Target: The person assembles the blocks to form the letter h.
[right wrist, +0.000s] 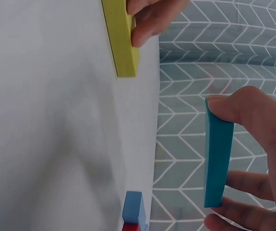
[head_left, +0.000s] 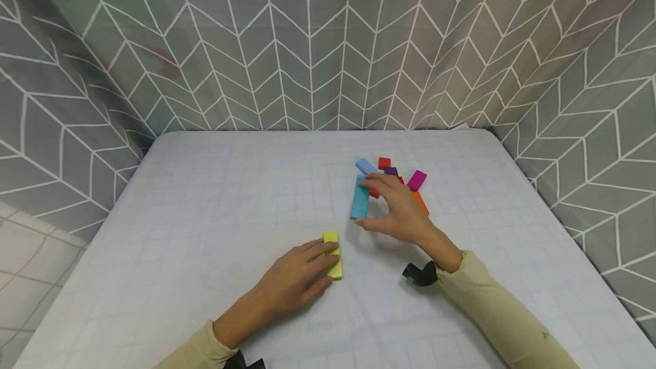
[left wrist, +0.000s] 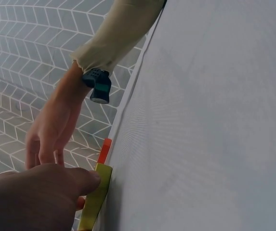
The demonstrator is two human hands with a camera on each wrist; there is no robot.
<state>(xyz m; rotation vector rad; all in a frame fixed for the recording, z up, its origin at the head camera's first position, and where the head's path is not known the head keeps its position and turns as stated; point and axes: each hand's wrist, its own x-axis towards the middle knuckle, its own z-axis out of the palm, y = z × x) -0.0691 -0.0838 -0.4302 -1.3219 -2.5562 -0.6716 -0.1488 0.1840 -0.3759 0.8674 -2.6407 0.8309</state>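
My left hand [head_left: 292, 278] holds a long yellow block [head_left: 335, 270] that lies on the white table. Its fingers reach over the block's left side, and the thumb is by the near end. Above the table, my right hand [head_left: 402, 209] pinches a teal block [right wrist: 218, 159] by its ends, thumb at one and fingertips at the other. In the left wrist view, the left thumb lies along the yellow block [left wrist: 95, 202]. Part of that block is hidden under the fingers.
Beyond the right hand lie a light blue block [head_left: 366, 165], a red block [head_left: 384, 163], a purple block [head_left: 391, 171], a magenta block [head_left: 417, 180] and an orange block [head_left: 421, 202]. The hand partly covers this group. Patterned grey curtains [head_left: 328, 44] surround the table's back and sides.
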